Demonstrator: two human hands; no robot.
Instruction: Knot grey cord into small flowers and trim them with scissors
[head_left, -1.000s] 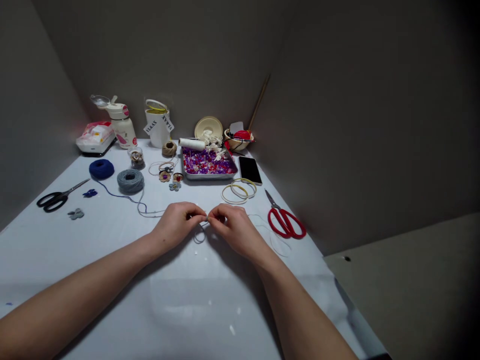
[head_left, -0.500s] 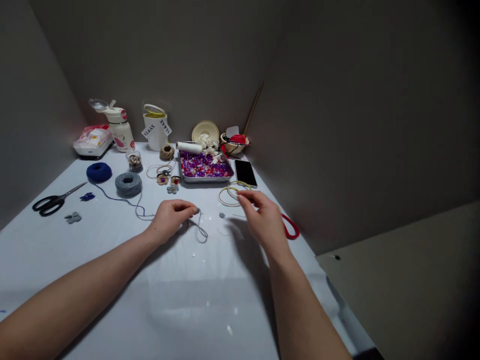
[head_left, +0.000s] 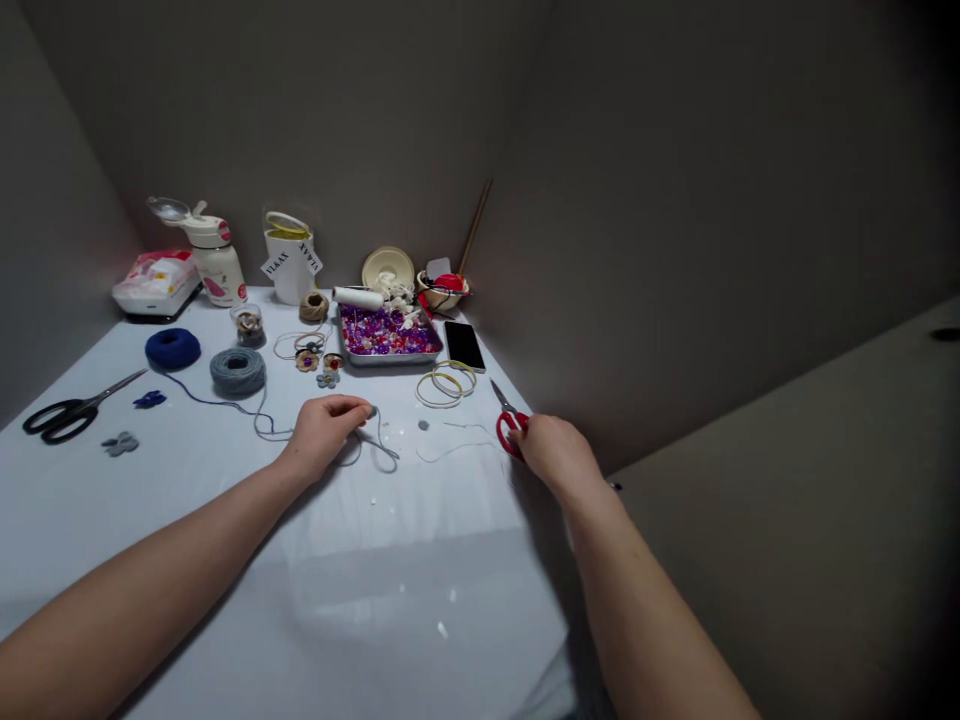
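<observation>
- Left hand (head_left: pixel 319 435): mine; thumb and fingertips pinched together on a small grey piece (head_left: pixel 372 411), mostly covered by my grip.
- Grey strand (head_left: pixel 384 452): looped on the table (head_left: pixel 360 580), just right of that hand.
- Right hand (head_left: pixel 559 455): mine, near the table's right edge; thumb at a handle, other fingers hidden, so I cannot tell whether they have closed.
- Red scissors (head_left: pixel 509 411): handles partly under my right hand, blades pointing away from me.
- Grey disc (head_left: pixel 423 425): lying between my hands, touched by neither.
- Thin thread (head_left: pixel 454 449): curving between disc and scissors.
- Hoops (head_left: pixel 441 407), two: overlapping, beyond the disc.
- Phone (head_left: pixel 465 346): flat, behind the hoops, dark screen up.
- Tray (head_left: pixel 390 359): metal, filled with purple, red and clear beads (head_left: pixel 382 330).
- Grey yarn (head_left: pixel 238 372) and blue yarn (head_left: pixel 172 349): two balls, beyond my left hand, ends trailing towards it.
- Black scissors (head_left: pixel 88 408): far left, well apart from me.
</observation>
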